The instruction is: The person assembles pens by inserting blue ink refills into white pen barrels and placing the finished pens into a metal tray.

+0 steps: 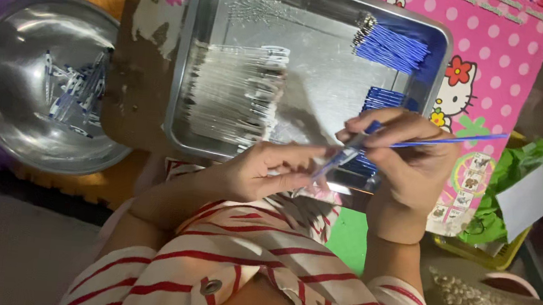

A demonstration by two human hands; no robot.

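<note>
My left hand [270,169] pinches a clear pen barrel [340,158] near the front edge of a steel tray [196,139]. My right hand [407,152] grips a thin blue ink refill [448,142] whose tip meets the barrel's end, while the rest sticks out to the right. Inside the tray lies a row of clear pen barrels [234,92] on the left. Bundles of blue refills [391,48] lie at its far right corner, with more blue refills [383,98] just behind my right hand.
A round steel bowl [9,81] at the left holds several assembled pens [75,90]. The tray sits on a low table with a pink dotted cover [498,68]. A yellow basket with green bags [525,170] stands at the right.
</note>
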